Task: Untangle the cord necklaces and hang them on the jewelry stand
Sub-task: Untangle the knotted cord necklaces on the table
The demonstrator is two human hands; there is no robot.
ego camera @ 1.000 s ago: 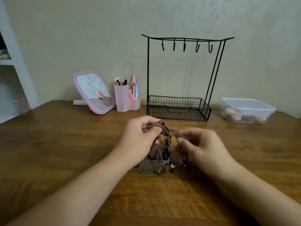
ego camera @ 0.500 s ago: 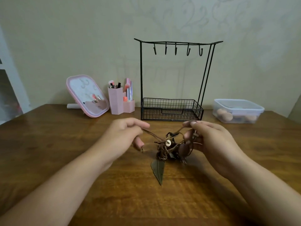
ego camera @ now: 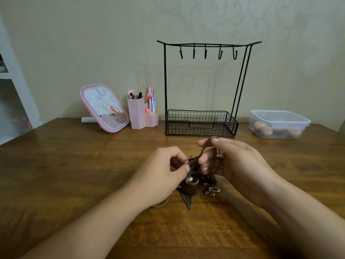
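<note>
Left hand [ego camera: 164, 172]: fingers curled, thumb and forefinger pinching the cord at the left side of the knot; palm turned down, wrist low over the desk [ego camera: 74, 174].
Cord necklaces [ego camera: 194, 176]: one tangled brown bundle between the two hands, touching both; the pendants hang from it and lie on the desk just below the fingertips, a dark leaf shape pointing toward the person and a small metal flower just to its right.
Key relation: a single strand runs from the knot up and to the right into the right hand, so the free line of pull lies along that slant, away from the left hand. Both hands are equally near the knot.
Right hand [ego camera: 229, 161]: raised slightly higher than the left hand, thumb and forefinger pinching the upper end of that strand, lower fingers curled loosely beside the bundle.
Jewelry stand [ego camera: 203, 86]: beyond both hands, slightly nearer the right hand; all five hooks bare.
Judgement: untangling is under way; no necklace is yet separated.
</note>
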